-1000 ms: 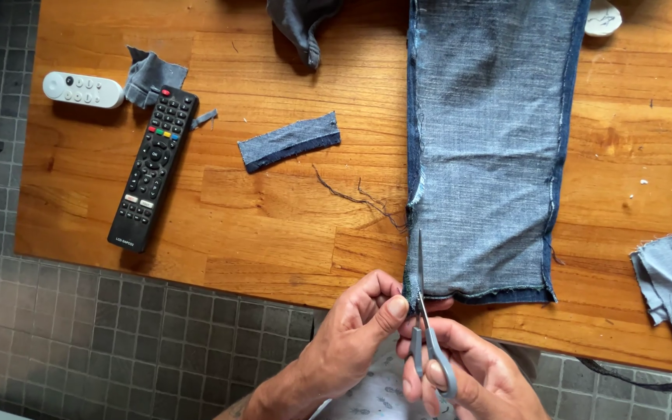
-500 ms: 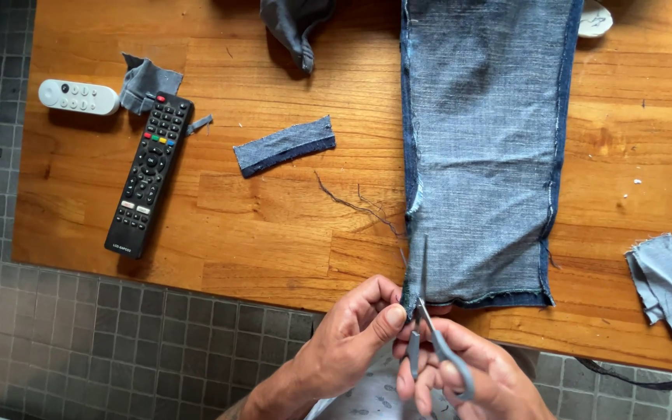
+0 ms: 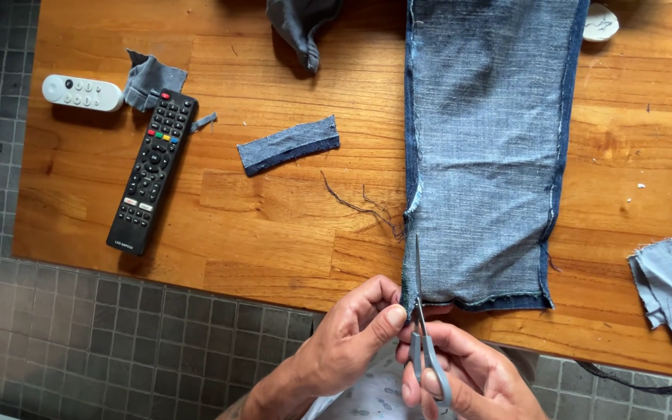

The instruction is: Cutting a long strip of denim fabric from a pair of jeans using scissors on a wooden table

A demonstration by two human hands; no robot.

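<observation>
Fingertips (image 3: 393,317) of the left hand (image 3: 348,346) pinch the denim leg's (image 3: 484,155) hem corner at lower centre while the right hand (image 3: 468,381) grips grey scissors (image 3: 423,342); cut best follows the seam, cloth taut.

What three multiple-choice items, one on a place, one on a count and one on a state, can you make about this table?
1. Where does the denim strip lie?
A. between the black remote and the jeans leg
B. on the jeans leg
C. on the floor

2. How many remotes are on the table?
A. one
B. two
C. three

3. What does the right hand hold?
A. nothing
B. scissors
C. the white remote

Answers: 1 A, the strip lies on bare wood between them. 2 B, one black and one white. 3 B, its fingers are in the grey handles while the left hand pinches the hem.
</observation>
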